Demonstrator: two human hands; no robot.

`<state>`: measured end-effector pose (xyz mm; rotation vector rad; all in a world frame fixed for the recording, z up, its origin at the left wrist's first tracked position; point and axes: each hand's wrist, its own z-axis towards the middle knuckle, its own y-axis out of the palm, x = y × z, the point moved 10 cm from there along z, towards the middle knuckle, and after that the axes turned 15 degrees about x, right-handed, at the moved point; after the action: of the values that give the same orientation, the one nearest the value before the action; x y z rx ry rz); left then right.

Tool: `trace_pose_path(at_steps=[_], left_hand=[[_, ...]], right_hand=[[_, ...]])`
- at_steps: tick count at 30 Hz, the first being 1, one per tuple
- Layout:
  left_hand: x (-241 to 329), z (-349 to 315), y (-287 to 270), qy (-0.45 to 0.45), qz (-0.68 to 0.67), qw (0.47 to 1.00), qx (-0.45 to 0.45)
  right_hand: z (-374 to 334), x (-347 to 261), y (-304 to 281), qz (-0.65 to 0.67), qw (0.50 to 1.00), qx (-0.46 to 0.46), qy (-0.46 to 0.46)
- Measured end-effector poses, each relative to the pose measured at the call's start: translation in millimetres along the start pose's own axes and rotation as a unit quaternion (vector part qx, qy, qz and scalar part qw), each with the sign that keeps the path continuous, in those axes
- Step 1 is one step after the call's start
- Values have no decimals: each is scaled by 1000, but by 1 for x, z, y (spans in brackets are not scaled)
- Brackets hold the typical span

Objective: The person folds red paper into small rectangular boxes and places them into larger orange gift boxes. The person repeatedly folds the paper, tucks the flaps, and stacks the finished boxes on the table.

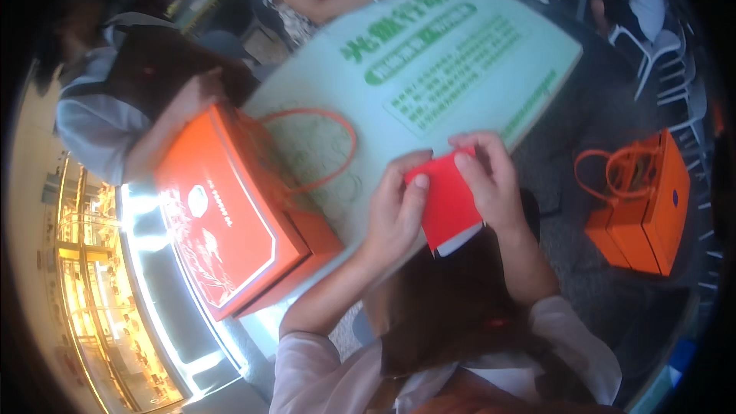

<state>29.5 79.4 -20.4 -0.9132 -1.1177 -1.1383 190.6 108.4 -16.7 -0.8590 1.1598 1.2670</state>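
Both hands point(392, 211) point(497, 184), red packet point(451, 203) between them

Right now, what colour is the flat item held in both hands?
The flat item is bright red; it shows best in the head view.

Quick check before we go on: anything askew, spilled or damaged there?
No spill or damage shows, though the picture is blurry. One oddity: between the left hand and right hand, a pale piece pokes unevenly past the red packet's lower edge.
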Motion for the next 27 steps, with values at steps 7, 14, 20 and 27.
trace_pose_path(at_steps=[7, 14, 20, 27], left_hand=[[-13, -2, -3, -138, -150, 978, 53], [-10, -4, -3, -127, -167, 976, 61], [-5, -4, -4, -66, -109, 990, 63], [6, 2, -13, 32, -36, 997, 68]], right_hand=[[-3, -16, 12, 12, 996, -11, -90], [-8, -20, 12, -19, 995, -14, -99], [-8, -13, 12, 12, 998, -15, -54], [-7, -17, 17, 11, 995, -27, -96]])
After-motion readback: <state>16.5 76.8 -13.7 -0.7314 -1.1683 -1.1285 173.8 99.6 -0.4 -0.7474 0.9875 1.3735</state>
